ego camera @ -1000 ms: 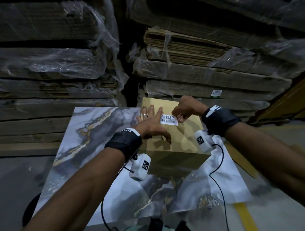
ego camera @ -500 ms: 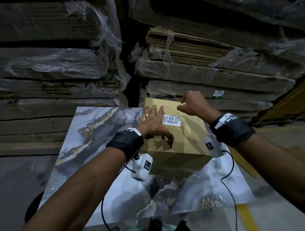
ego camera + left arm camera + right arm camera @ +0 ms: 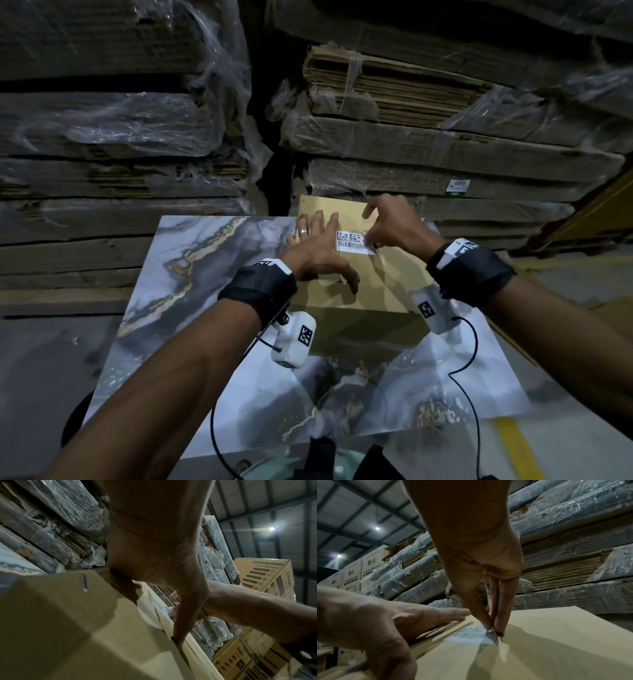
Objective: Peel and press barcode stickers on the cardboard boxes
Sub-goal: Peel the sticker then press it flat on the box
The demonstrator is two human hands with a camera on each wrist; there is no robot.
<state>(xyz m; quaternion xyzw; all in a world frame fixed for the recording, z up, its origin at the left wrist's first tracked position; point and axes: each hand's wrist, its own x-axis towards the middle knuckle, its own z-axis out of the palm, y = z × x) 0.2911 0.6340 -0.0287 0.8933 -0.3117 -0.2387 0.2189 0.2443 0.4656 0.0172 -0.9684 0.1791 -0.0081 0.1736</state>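
Now cardboard box [image 3: 356,274] sits at far edge of marble table [image 3: 205,274], wrapped cardboard stacks [image 3: 445,144] close behind. Sticker [image 3: 354,242] lies flat on box top, far half. Left hand [image 3: 317,253] flat, fingers straight, pressing box top left of sticker. Right hand [image 3: 390,222] fingertips [image 3: 499,630] together, straight, pressing sticker's right edge. Bare table to left and near side.

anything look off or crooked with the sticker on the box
Nothing stands out. The sticker lies flat and roughly square on the box; the right hand presses its right end with straight fingertips, the left hand flat beside it.
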